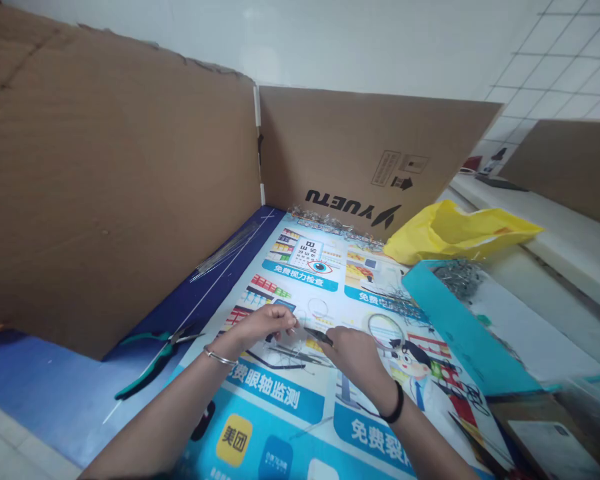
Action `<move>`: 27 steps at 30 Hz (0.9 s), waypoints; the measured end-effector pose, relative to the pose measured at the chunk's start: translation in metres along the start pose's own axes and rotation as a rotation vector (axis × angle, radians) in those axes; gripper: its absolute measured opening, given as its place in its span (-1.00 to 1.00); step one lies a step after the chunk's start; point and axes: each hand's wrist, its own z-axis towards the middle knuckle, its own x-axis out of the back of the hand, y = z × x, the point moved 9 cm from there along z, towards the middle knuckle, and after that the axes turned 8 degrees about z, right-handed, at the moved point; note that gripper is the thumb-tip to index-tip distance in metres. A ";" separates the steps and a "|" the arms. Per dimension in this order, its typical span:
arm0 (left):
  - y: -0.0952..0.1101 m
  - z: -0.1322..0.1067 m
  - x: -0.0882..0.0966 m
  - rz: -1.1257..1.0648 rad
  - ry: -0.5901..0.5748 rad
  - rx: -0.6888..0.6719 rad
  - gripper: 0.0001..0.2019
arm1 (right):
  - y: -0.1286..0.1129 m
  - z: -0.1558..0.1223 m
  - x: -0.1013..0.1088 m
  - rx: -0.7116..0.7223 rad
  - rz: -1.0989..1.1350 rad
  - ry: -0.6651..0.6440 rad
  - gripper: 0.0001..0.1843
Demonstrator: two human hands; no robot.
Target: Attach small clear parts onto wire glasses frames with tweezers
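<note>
Above a printed poster (300, 300), my left hand (267, 323) is closed in a pinch, with a silver bangle on its wrist. What its fingertips hold is too small to make out. Close on its right, my right hand (355, 353) is wrapped around a pair of pliers (319, 335), whose dark jaws point toward the left fingertips; the handles are hidden in the palm. Just beyond the right hand lies a coil of thin wire (386, 331). Below the left hand, several dark thin pieces (285, 363) rest on the poster.
Green-handled pliers (165, 357) lie at left, near thin straight wires (225, 250). Cardboard panels (130, 167) wall the left and back. At right are a yellow bag (445, 230) and a teal box (480, 333) holding tangled metal bits (457, 280). Small wire pieces (335, 230) line the back.
</note>
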 end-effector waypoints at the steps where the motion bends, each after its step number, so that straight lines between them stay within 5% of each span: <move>1: -0.001 0.000 -0.002 0.000 -0.004 0.008 -0.66 | 0.001 -0.001 -0.001 0.000 0.015 0.001 -0.69; 10: 0.004 0.000 -0.014 -0.092 0.036 0.005 -0.71 | 0.017 -0.008 -0.007 0.027 0.240 0.003 -0.69; 18: 0.001 0.007 -0.042 -0.148 -0.090 0.014 -0.72 | 0.023 -0.004 -0.021 0.104 0.854 -0.039 -0.59; 27: -0.001 0.015 -0.053 -0.159 -0.052 0.060 -0.69 | 0.033 -0.006 -0.032 0.032 1.031 -0.035 -0.59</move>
